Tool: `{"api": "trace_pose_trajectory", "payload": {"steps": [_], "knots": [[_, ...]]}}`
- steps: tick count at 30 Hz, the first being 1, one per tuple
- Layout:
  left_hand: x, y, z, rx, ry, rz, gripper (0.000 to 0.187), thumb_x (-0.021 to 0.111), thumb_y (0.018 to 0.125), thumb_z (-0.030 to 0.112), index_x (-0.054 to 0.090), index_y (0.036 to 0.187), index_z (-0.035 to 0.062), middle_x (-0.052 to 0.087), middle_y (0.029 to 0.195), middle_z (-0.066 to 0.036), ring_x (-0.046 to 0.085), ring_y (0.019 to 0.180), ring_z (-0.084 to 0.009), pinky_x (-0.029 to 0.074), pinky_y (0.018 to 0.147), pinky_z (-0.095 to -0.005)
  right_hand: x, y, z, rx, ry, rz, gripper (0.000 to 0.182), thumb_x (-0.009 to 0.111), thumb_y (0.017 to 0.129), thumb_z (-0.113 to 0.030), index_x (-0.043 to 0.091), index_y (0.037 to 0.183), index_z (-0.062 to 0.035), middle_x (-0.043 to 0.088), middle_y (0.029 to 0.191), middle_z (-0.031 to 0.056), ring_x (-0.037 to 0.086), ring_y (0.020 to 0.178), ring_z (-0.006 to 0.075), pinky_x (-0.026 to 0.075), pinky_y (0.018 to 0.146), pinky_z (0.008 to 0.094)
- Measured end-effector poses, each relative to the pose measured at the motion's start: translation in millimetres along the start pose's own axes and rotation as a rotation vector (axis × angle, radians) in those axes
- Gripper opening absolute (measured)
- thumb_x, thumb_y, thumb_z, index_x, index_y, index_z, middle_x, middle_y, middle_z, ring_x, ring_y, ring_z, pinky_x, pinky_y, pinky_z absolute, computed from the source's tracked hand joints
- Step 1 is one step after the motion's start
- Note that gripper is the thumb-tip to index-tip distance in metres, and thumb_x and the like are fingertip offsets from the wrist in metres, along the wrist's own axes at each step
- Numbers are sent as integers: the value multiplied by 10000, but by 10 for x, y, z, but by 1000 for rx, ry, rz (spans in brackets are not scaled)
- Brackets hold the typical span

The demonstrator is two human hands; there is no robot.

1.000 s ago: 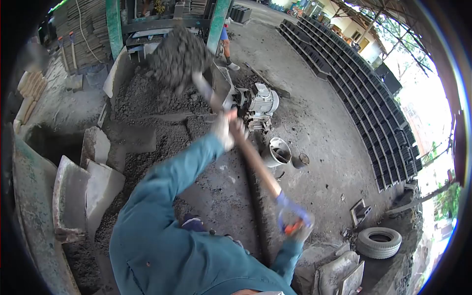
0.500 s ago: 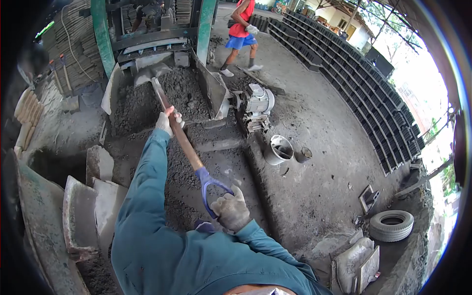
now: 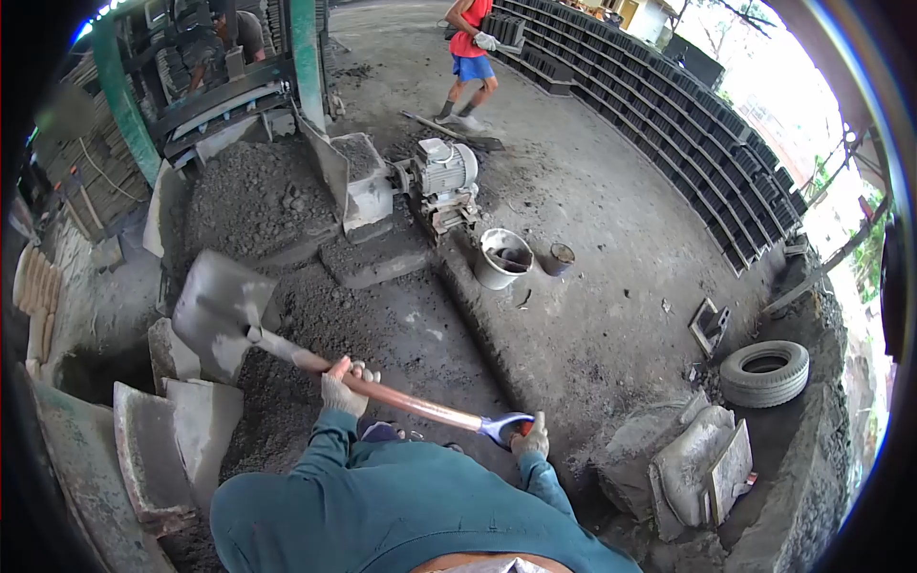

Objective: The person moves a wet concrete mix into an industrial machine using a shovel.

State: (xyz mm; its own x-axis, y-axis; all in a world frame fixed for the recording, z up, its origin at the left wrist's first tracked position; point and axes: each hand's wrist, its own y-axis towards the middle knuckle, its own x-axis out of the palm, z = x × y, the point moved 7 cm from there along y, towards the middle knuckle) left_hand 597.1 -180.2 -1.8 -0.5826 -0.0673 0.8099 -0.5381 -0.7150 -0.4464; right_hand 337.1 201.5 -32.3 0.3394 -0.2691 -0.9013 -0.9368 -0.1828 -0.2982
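A shovel point(image 3: 406, 396) with a wooden shaft lies slantwise across my front, its broad metal blade point(image 3: 218, 310) out to the left over dark loose mix point(image 3: 315, 334). My gloved left hand point(image 3: 346, 387) is closed around the shaft below the blade. At the other end, my gloved right hand point(image 3: 531, 435) is wrapped on the blue D-shaped grip point(image 3: 501, 428). The blade looks bare on the face I see. Beyond it, a trough point(image 3: 325, 167) holds a heap of dark grey mix point(image 3: 253, 196).
An electric motor point(image 3: 447, 169) sits right of the trough, near a white bucket point(image 3: 503, 258) and a small can point(image 3: 559, 258). A tire point(image 3: 764, 372) and broken slabs point(image 3: 693, 463) lie to the right. A person in red point(image 3: 468, 48) stands before stacked blocks point(image 3: 650, 124); another bends behind the green-framed machine point(image 3: 308, 67).
The shovel blade has come back from the trough and swung low to the left. My right hand has moved right and slightly down. The person in red has turned toward the stacked blocks.
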Motion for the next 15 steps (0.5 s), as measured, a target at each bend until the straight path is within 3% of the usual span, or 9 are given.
{"api": "trace_pose_trajectory", "payload": {"steps": [1, 3, 6, 9, 12, 13, 15], "knots": [[-4, -105, -157, -30, -16, 39, 286, 632, 828, 305, 480, 684, 112, 492, 677, -39, 501, 609, -228, 443, 756, -461, -13, -37, 225, 143, 124, -38, 778, 718, 785, -193, 325, 1454, -139, 647, 1064, 210, 631, 1060, 352, 496, 920, 437], [-93, -149, -334, -81, -4, 39, 273, 630, 834, 296, 480, 691, 119, 495, 679, -31, 507, 616, -224, 442, 769, -461, 162, 131, 714, 23, 146, 62, 679, 681, 816, -169, 376, 1419, -106, 658, 937, 188, 667, 924, 289, 522, 849, 398], [101, -313, -355, -81, 54, 59, 252, 624, 847, 265, 463, 712, 126, 492, 696, -29, 508, 612, -220, 441, 775, -466, 72, -7, 748, 252, 453, -313, 537, 619, 869, -105, 457, 1376, -43, 682, 961, 194, 678, 927, 339, 534, 812, 412], [507, -288, -204, -115, 60, -6, 232, 635, 867, 237, 456, 759, 137, 484, 700, -20, 509, 599, -212, 450, 777, -467, 624, 278, 1292, 253, 949, -542, 296, 596, 863, -100, 615, 1137, 11, 676, 835, 148, 674, 725, 275, 548, 627, 390], [957, -77, 37, -65, 54, -67, 227, 641, 893, 319, 510, 808, 153, 521, 709, -23, 552, 632, -216, 464, 761, -490, 429, 357, 1102, -673, 39, -212, 145, 589, 829, -113, 647, 920, -16, 620, 716, 100, 603, 560, 235, 505, 497, 367], [1088, 45, 134, -39, 28, -113, 236, 635, 905, 341, 513, 821, 156, 529, 714, -27, 562, 634, -221, 468, 741, -492, 414, 440, 1081, -341, 463, -378, 129, 592, 819, -119, 635, 894, -24, 611, 706, 98, 584, 545, 238, 500, 494, 370], [1325, 298, 399, 13, -26, -51, 506, 620, 824, 644, 509, 842, 151, 550, 688, -41, 569, 585, -243, 473, 659, -469, -56, -104, 290, 424, 1266, -639, 102, 597, 798, -131, 611, 842, -40, 593, 685, 93, 547, 515, 243, 490, 489, 375]]}}
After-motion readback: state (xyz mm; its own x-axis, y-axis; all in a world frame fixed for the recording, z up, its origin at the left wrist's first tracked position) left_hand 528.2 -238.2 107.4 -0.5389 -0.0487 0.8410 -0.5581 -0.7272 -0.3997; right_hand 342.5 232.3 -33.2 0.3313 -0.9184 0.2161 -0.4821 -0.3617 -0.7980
